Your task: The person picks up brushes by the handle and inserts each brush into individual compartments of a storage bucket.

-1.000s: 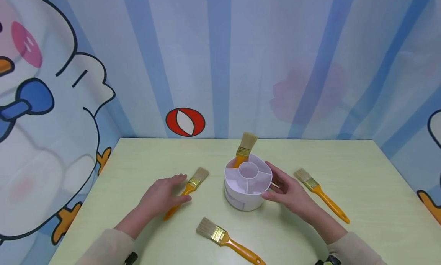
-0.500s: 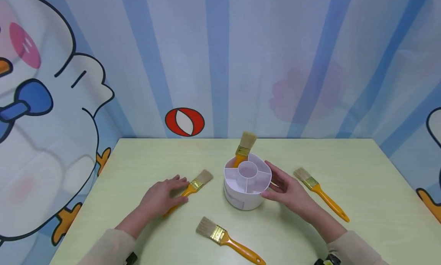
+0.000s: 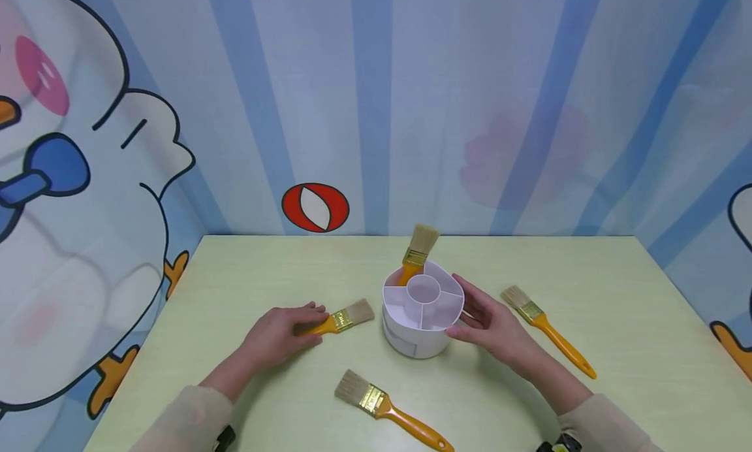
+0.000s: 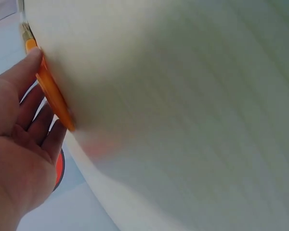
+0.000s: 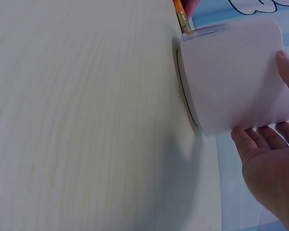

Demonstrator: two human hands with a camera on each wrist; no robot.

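Note:
My left hand (image 3: 281,338) pinches the orange handle of a paintbrush (image 3: 349,315) between thumb and fingers, low over the table. Its pale bristles point right, towards a round white divided organizer (image 3: 416,344). In the left wrist view, the thumb lies along the orange handle (image 4: 53,94) with fingers behind it. My right hand (image 3: 490,326) holds the organizer's right side, thumb in front and fingers behind. Standing bristles up in the organizer's back-left compartment is another paintbrush (image 3: 419,248), its lower handle hidden. The right wrist view shows the organizer's smooth wall (image 5: 233,79) between thumb and fingers.
A paintbrush (image 3: 388,409) lies near the front of the pale table (image 3: 264,262), bristles to the left. To the right of my right hand lies one more paintbrush (image 3: 549,331). Behind the table hangs a blue striped curtain (image 3: 423,112) with cartoon prints.
The paintbrush at my left hand has turned, its bristles swinging right and nearer to me, and my fingers have closed on its handle. My right hand and the organizer stay in place.

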